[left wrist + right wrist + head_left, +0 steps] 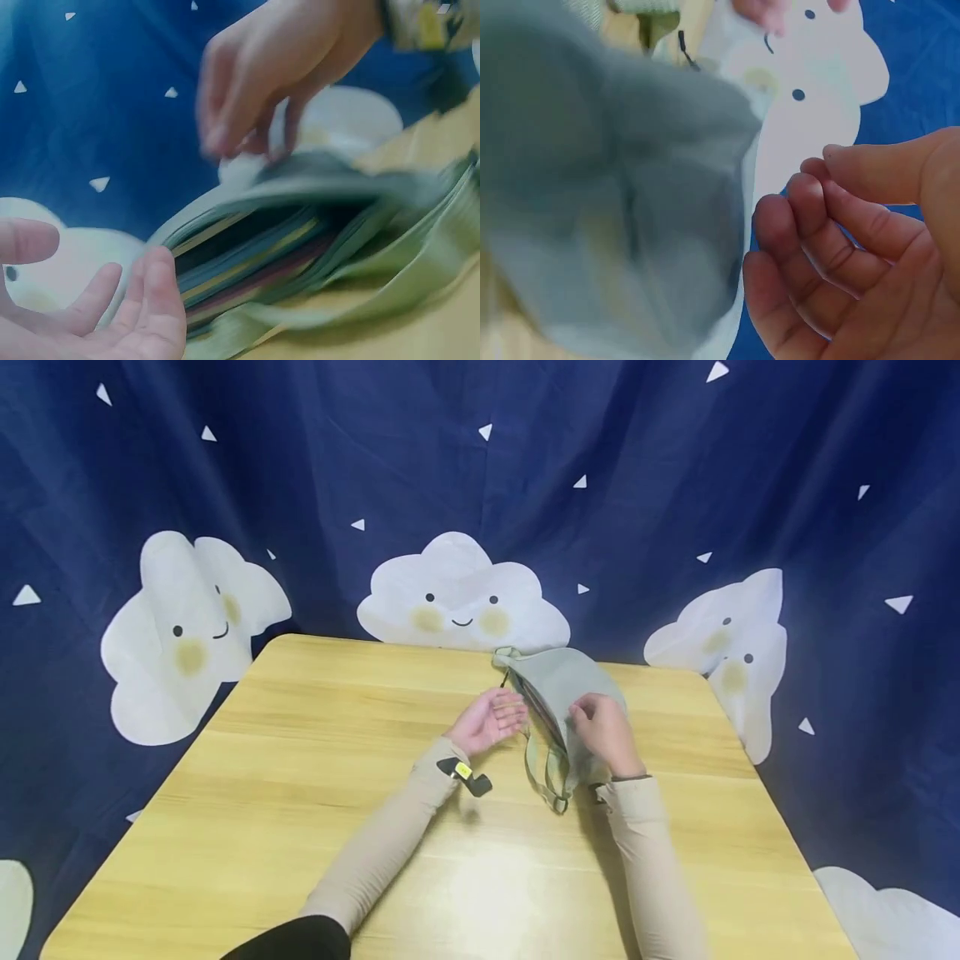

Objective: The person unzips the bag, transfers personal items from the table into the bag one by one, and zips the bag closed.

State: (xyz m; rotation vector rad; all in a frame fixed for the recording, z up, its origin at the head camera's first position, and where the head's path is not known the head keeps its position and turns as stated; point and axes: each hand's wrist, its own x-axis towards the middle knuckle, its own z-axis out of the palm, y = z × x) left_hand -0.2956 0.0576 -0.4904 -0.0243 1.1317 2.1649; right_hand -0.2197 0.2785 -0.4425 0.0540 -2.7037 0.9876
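Observation:
A grey-green fanny pack point(573, 681) lies near the table's far edge, its long zip opening parted. Inside, in the left wrist view, layered edges point(262, 266) show in blue, yellow and dark red; what they belong to is unclear. My left hand point(491, 720) is beside the opening, palm turned up, fingers loosely bent and holding nothing. Over the bag's right side is my right hand point(606, 731), fingers curved. The right wrist view shows nothing between that hand's thumb and fingers point(806, 199), which are apart from the bag's blurred fabric point(682, 187).
The bag's strap point(531, 764) with its buckle point(559, 804) trails toward the near side of the wooden table point(315, 760). A dark zip pull point(504, 678) sticks out at the bag's far end. Behind the table hangs a blue curtain point(420, 460) printed with clouds.

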